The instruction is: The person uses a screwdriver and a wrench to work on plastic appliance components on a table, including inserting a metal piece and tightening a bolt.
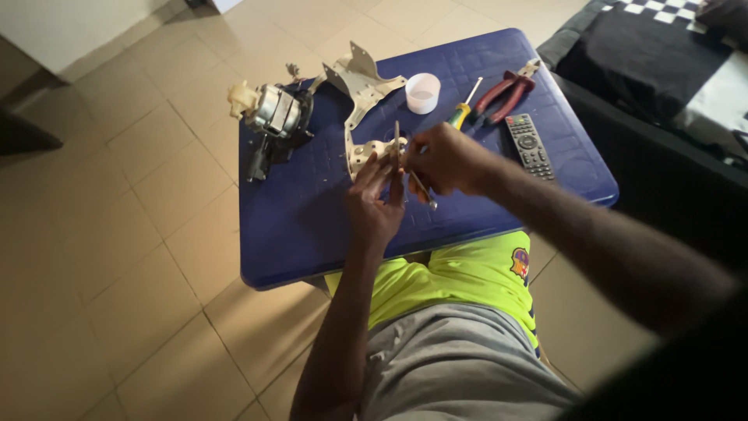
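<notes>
My left hand (375, 204) and my right hand (446, 162) meet over the middle of a blue plastic table (312, 226). Between them I hold thin metal rods (399, 148); one stands upright at my left fingertips, and another (423, 189) slants down from my right fist. Just beyond my fingers lies a beige plastic bracket (360, 93) with angled arms. An electric motor (274, 113) with a silver core rests at the table's far left.
A small white cup (422, 93), a yellow-handled screwdriver (465, 107), red-handled pliers (505, 95) and a dark remote control (531, 146) lie at the table's far right. A dark sofa (662, 86) stands to the right. Beige floor tiles (117, 234) surround the table.
</notes>
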